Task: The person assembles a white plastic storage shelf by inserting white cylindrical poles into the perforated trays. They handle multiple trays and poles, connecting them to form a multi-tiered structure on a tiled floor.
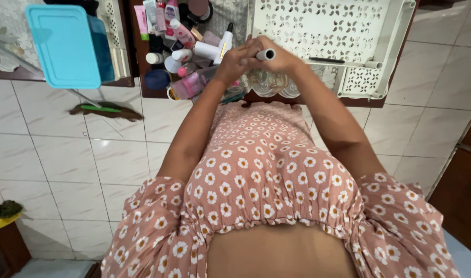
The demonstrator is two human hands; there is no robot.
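Both my hands meet above the table edge, closed together around a small white tube (265, 54) with a dark end opening. My left hand (234, 63) wraps it from the left; my right hand (280, 61) covers it from the right. Just left of them lies a heap of cosmetics (180, 38): pink and white bottles, tubes and a dark blue jar. A white pump bottle (215, 50) lies on its side right by my left hand. Most of the tube is hidden inside my fingers.
A white perforated plastic tray (379, 67) lies on the table to the right, a black pen (325, 60) on it. A light blue lidded box (65, 44) sits at left. A broom (104, 109) lies on the white tiled floor. A dark wooden door is at far right.
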